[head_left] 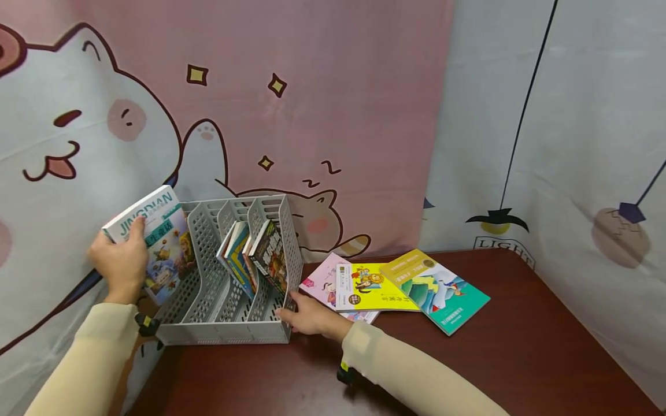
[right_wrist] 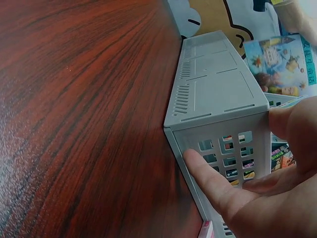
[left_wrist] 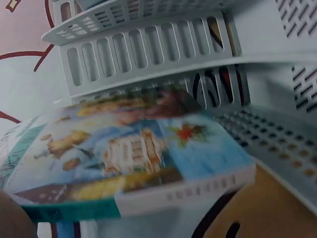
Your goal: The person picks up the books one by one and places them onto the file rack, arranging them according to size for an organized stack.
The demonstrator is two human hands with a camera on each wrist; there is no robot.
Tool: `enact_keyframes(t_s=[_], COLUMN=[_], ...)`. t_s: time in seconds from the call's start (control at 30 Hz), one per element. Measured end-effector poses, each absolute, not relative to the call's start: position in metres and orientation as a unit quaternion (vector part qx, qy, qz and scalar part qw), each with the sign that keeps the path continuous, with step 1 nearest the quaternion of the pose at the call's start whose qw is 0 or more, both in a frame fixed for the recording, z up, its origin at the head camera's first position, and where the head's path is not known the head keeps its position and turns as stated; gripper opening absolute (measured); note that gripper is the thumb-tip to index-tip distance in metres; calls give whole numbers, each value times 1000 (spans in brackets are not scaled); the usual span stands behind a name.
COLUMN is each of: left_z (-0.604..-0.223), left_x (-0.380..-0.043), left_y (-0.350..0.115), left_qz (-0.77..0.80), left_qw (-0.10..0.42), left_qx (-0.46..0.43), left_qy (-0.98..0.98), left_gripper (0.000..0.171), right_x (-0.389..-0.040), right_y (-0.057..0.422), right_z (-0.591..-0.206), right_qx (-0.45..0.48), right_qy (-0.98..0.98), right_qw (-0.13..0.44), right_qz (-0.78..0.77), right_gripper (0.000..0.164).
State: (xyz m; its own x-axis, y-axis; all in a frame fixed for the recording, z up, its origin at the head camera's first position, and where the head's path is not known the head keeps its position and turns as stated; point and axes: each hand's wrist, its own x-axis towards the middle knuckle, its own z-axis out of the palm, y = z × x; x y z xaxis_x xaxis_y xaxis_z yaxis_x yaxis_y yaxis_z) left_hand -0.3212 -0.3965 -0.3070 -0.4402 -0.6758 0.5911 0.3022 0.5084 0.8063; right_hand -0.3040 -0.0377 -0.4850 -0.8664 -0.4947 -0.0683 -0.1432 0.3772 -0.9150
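Observation:
My left hand (head_left: 122, 257) grips a thick book (head_left: 169, 254) by its upper left part, thumb across the cover. The book tilts, its lower end in the leftmost slot of a grey file rack (head_left: 224, 333). In the left wrist view the book's illustrated cover (left_wrist: 133, 148) lies close to the slotted walls. At the rack's front right corner, my right hand (head_left: 312, 315) holds the side wall, thumb over the edge and a finger (right_wrist: 213, 176) against the perforated outer face. Several thin books (head_left: 239, 257) and a dark-covered book (head_left: 270, 254) lean in the slots to the right.
On the dark red wooden table (head_left: 499, 358), right of the rack, three books overlap: a pink one (head_left: 319, 280), a yellow one (head_left: 364, 294) and a green-and-gold one (head_left: 450, 309). A cartoon-printed curtain (head_left: 333, 115) hangs close behind the rack and table.

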Motion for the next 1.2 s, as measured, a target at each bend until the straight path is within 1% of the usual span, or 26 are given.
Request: enact_keyframes(t_s=[0.23,0.5,0.57,0.67,0.77,1.0,1.2], left_z=[-327,-356,-364,-375,-385,-406,-407], left_x=[-351,-365,-367,-370,-370,-365,-360], left_y=[-411,-410,-410,-409,-408,-406,-405], left_qz=[-580,-586,-589,-589,-586,-546,-512], left_qw=[441,343,327,317,304,252,208], left_qx=[137,170,176,177,182,191,156], left_qy=[-671,-714,-718,-722,-728,-776,-818], left_gripper=[30,34,34,36,41,67,78], right_x=[-302,-303,-304,-304,-304,-304,-304], right_y=[-40,-41,-41,-41,-40,-40,-41], right_z=[-483,-483,-484,-483,-481,-479,-482], right_qx=[-191,-189,-189,-190,-188,-192,-194], right_qy=[826,825,826,830,834,835,831], right_qw=[163,170,173,169,165,166,168], right_qz=[-505,-504,-503,-497,-491,-488,-494], right_gripper=[83,84,84,83,83,85,84])
